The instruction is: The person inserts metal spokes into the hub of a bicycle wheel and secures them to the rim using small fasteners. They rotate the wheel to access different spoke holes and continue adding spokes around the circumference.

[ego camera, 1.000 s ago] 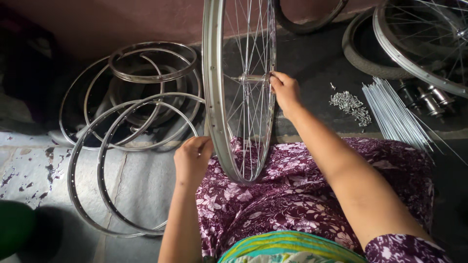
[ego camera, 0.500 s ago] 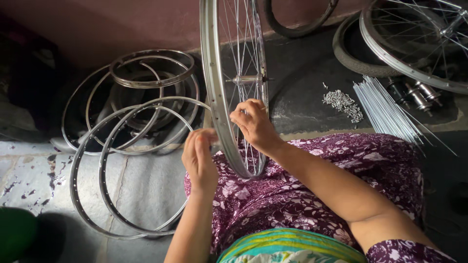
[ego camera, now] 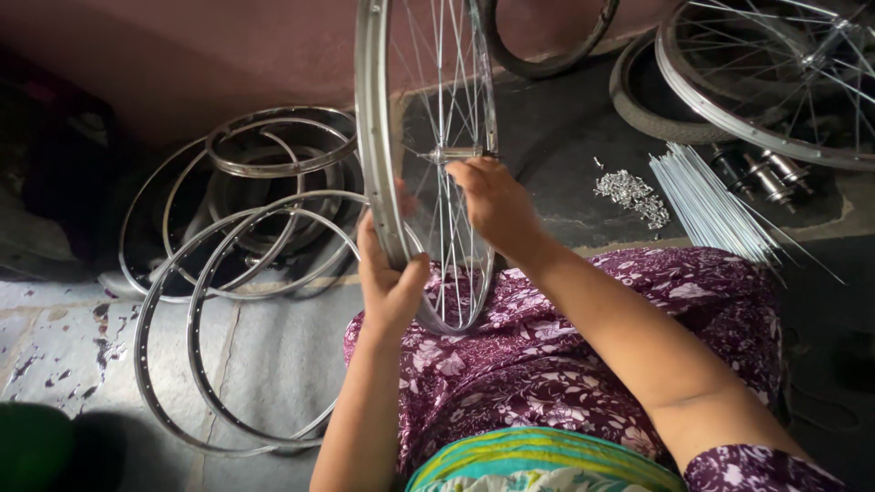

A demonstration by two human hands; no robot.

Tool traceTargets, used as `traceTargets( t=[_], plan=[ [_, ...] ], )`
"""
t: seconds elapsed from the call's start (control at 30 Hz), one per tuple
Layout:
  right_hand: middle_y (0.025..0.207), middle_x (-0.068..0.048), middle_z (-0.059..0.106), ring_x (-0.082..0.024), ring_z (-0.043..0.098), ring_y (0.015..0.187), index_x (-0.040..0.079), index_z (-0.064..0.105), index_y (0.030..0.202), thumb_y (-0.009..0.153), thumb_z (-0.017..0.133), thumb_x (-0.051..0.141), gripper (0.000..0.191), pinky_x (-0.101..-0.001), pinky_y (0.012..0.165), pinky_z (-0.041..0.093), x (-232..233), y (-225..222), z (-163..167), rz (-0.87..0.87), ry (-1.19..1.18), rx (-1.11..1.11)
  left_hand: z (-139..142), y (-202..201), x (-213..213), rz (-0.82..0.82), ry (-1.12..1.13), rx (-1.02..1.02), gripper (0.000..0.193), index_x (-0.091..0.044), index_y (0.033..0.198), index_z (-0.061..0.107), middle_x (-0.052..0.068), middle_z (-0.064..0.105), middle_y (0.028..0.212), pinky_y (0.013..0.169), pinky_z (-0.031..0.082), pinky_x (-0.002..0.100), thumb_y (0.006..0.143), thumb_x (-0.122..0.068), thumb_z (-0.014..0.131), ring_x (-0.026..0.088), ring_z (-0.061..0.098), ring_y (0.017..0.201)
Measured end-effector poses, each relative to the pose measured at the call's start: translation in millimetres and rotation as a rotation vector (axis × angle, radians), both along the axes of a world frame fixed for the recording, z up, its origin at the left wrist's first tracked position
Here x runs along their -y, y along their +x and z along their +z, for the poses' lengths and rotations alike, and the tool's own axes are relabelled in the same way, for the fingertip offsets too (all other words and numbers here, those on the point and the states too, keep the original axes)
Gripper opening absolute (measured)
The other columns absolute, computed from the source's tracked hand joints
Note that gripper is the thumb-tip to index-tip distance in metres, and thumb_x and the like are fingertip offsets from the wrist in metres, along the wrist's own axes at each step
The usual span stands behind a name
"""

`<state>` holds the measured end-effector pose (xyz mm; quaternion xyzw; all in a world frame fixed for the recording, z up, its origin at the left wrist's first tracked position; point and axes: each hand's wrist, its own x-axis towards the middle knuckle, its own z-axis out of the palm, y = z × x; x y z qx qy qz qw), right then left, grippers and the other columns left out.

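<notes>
Bare metal rims [ego camera: 246, 273] are lying stacked on the floor just left of the left hand [ego camera: 390, 273], which is gripping the rim of the upright spoked wheel [ego camera: 428, 164] standing on the lap. The right hand [ego camera: 497, 205] is pinching near its hub. Loose spokes [ego camera: 720, 205] and small nipples [ego camera: 631, 193] are lying to the right.

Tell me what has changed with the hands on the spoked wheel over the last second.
The right hand left the hub, dropped to the lower spokes, and is now back up just below the hub. The left hand shifted from resting on the rim to gripping it, thumb hooked over. The wheel stayed upright on the lap; the bare rims on the floor did not move.
</notes>
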<state>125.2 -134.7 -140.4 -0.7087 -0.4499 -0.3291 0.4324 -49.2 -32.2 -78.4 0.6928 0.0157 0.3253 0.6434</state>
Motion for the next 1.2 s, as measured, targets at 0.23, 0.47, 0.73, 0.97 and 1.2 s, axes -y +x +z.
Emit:
traceTargets(
  t=[0.23, 0.47, 0.73, 0.97, 1.2],
  plan=[
    [0.108, -0.014, 0.064, -0.029, 0.066, 0.094, 0.003, 0.06, 0.13, 0.093, 0.061, 0.003, 0.037, -0.0392, 0.083, 0.056, -20, -19, 32, 0.001, -0.225, 0.082, 30, 15, 4, 0.166, 0.245, -0.074, 0.059, -0.005, 0.141, 0.046, 0.004, 0.066, 0.11, 0.076, 0.054, 0.026, 0.086, -0.002, 0.068, 0.01, 0.064, 0.089],
    [0.12, -0.013, 0.065, -0.032, 0.065, 0.111, 0.005, 0.059, 0.134, 0.093, 0.066, 0.008, 0.041, -0.0404, 0.093, 0.055, -15, -13, 45, 0.016, -0.162, -0.059, 47, 32, -18, -0.153, -0.021, -0.112, 0.044, 0.006, 0.123, 0.066, 0.013, 0.069, 0.116, 0.09, 0.05, 0.03, 0.08, 0.005, 0.059, 0.016, 0.062, 0.099],
    [0.128, -0.017, 0.066, -0.035, 0.064, 0.118, 0.005, 0.061, 0.133, 0.096, 0.069, 0.009, 0.038, -0.0418, 0.1, 0.054, 61, 73, -67, 0.022, -0.229, -0.201, 42, 14, -14, -0.275, -0.121, -0.054, 0.06, 0.005, 0.134, 0.056, 0.016, 0.063, 0.135, 0.125, 0.045, 0.042, 0.074, 0.01, 0.05, 0.026, 0.061, 0.133],
    [0.11, -0.012, 0.077, -0.033, 0.072, 0.098, 0.02, 0.082, 0.106, 0.089, 0.079, 0.017, 0.018, -0.0435, 0.087, 0.056, 234, 194, -181, -0.544, -0.955, -0.992, 45, 0, -8, -0.275, -0.139, -0.06, 0.052, 0.003, 0.128, 0.057, 0.016, 0.062, 0.135, 0.124, 0.047, 0.045, 0.077, 0.011, 0.053, 0.026, 0.061, 0.132],
    [0.117, -0.021, 0.074, -0.042, 0.071, 0.108, 0.003, 0.083, 0.106, 0.077, 0.087, 0.011, 0.03, -0.0527, 0.089, 0.057, 210, 201, -203, -0.665, -1.362, -1.088, 56, -10, -3, -0.21, -0.157, -0.081, 0.027, 0.001, 0.108, 0.059, 0.024, 0.064, 0.134, 0.125, 0.048, 0.049, 0.082, 0.008, 0.057, 0.029, 0.062, 0.132]
  ],
)
